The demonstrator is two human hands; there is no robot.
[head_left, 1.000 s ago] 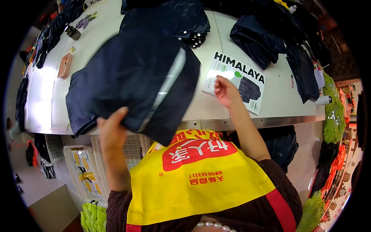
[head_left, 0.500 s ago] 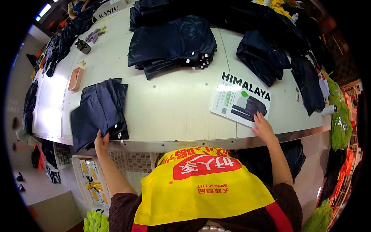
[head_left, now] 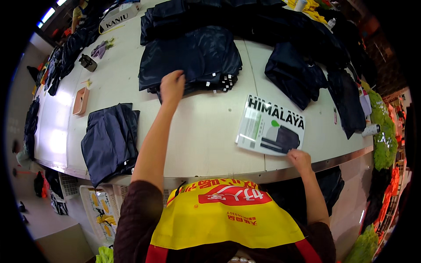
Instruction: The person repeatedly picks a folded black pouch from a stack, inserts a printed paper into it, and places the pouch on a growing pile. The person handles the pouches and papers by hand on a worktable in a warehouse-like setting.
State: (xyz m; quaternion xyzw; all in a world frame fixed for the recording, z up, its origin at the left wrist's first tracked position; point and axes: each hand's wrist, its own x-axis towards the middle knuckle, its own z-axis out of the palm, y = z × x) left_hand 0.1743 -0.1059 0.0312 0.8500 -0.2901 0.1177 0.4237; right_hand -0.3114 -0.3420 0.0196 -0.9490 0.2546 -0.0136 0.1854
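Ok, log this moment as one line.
left hand on stacked dark garments | right hand at flat printed package | folded garment left
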